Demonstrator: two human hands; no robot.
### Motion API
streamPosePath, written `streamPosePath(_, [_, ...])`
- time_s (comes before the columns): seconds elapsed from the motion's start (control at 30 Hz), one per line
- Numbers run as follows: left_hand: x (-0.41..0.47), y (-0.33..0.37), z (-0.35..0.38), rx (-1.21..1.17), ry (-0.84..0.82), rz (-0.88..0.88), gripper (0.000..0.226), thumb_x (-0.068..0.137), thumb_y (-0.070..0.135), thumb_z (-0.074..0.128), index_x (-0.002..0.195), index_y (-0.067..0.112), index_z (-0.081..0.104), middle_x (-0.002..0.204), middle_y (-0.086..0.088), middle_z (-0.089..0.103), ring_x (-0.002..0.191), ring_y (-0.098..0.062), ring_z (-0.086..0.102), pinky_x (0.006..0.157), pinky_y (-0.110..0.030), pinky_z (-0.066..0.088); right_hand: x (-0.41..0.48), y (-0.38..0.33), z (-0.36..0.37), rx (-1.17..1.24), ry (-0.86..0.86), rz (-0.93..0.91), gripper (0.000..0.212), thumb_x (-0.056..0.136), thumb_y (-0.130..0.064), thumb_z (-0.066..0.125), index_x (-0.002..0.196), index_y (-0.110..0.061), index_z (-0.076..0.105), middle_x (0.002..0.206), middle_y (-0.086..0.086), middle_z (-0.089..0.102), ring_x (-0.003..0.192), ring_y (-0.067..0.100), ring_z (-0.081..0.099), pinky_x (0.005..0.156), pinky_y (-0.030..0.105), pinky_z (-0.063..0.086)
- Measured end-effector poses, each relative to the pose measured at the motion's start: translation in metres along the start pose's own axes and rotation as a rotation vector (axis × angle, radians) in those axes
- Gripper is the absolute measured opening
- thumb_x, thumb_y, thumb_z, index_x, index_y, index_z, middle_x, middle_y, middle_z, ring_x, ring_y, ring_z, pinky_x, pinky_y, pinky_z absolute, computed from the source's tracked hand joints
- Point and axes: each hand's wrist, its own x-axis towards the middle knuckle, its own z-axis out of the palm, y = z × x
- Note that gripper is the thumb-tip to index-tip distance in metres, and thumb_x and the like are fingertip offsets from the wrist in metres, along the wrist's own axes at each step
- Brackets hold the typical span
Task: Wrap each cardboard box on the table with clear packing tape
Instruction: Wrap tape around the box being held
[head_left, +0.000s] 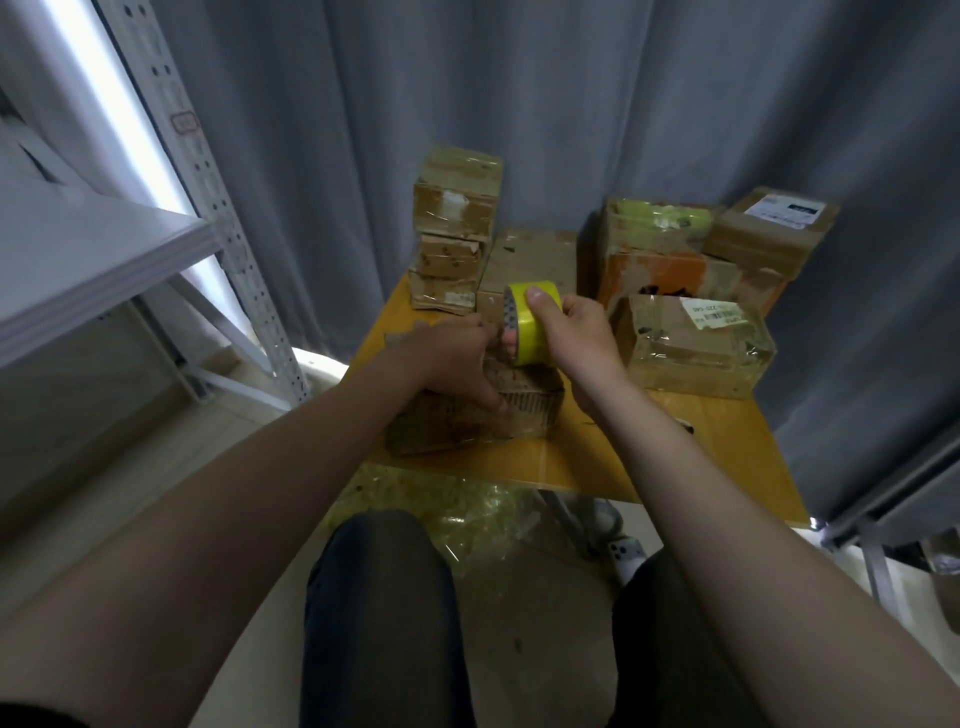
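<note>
**Tape roll held above the box under both hands**

The right hand (576, 332) is clamped on a yellow-green tape roll (535, 317). Its thumb presses the outer band and its fingers (511, 344) are hooked through the core. The roll stands on edge, just above the cardboard box (524, 410) being worked on.

The left hand (452, 358) lies palm-down across that box's top, with the thumb stretched along its near side. Its fingertips reach toward the roll, and it is not possible to tell whether they pinch a tape end or only press the cardboard. The box sits directly beneath both hands, near the front edge of the yellow table (675, 441).

Beyond the left hand rises a stack of small boxes (452, 234), glossy with tape. Straight past the roll stands a plain brown box (535, 257). Just right of the right hand lies a tape-wrapped box with a white label (696, 345). Behind it is an orange-patched box (660, 265), and farther right a labelled carton (774, 228).

Below the wrists, under the table's near edge, crumpled clear wrap (457, 501) lies on the floor. A metal shelf rack (104, 260) stands well to the left of the left arm, and a grey curtain (571, 104) hangs behind everything.
</note>
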Motion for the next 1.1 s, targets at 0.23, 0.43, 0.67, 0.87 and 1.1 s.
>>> streamPosePath(0.23, [0.003,-0.002,0.001,-0.040,0.026,-0.029,0.102,0.059,0.076,0.078,0.143,0.030,0.043,0.142,0.002,0.049,0.132,-0.027,0.047,0.098,-0.051,0.040,-0.021,-0.009,-0.001,-0.123,0.003,-0.024,0.065,0.092,-0.057,0.064,0.087,0.007,0.066,0.076,0.027,0.071,0.069,0.036,0.074,0.067,0.050,0.062])
streamPosePath(0.43, [-0.002,0.003,-0.002,-0.029,-0.011,-0.071,0.122,0.070,0.065,0.077,0.164,0.025,0.010,0.166,-0.001,0.024,0.150,-0.029,0.029,0.114,-0.056,0.027,-0.070,0.009,-0.025,0.038,-0.181,0.154,0.032,0.108,-0.026,0.053,0.101,0.001,0.066,0.074,0.018,0.075,0.061,0.028,0.071,0.065,0.041,0.061])
streamPosePath(0.67, [-0.004,0.003,-0.001,-0.015,-0.014,-0.048,0.131,0.063,0.075,0.078,0.164,0.026,0.010,0.167,0.002,0.022,0.151,-0.026,0.028,0.115,-0.055,0.028,-0.096,0.065,-0.013,0.002,-0.147,0.261,0.028,0.109,-0.030,0.050,0.110,-0.002,0.059,0.075,0.018,0.077,0.065,0.028,0.076,0.065,0.037,0.063])
streamPosePath(0.87, [-0.001,-0.001,0.003,-0.032,-0.003,-0.029,0.130,0.064,0.075,0.078,0.164,0.025,0.010,0.167,0.003,0.023,0.151,-0.024,0.028,0.116,-0.053,0.030,-0.092,0.070,-0.011,0.020,-0.142,0.299,0.023,0.109,-0.029,0.051,0.103,-0.008,0.059,0.077,0.022,0.076,0.070,0.036,0.075,0.070,0.044,0.063])
streamPosePath(1.1, [0.002,-0.004,0.007,-0.033,0.006,-0.019,0.130,0.064,0.075,0.077,0.163,0.025,0.009,0.167,0.003,0.023,0.150,-0.025,0.029,0.118,-0.053,0.027,-0.089,0.074,-0.019,-0.165,-0.025,0.172,0.054,0.094,-0.044,0.071,0.126,-0.022,0.034,0.128,0.005,0.049,0.115,0.022,0.055,0.088,0.032,0.045])
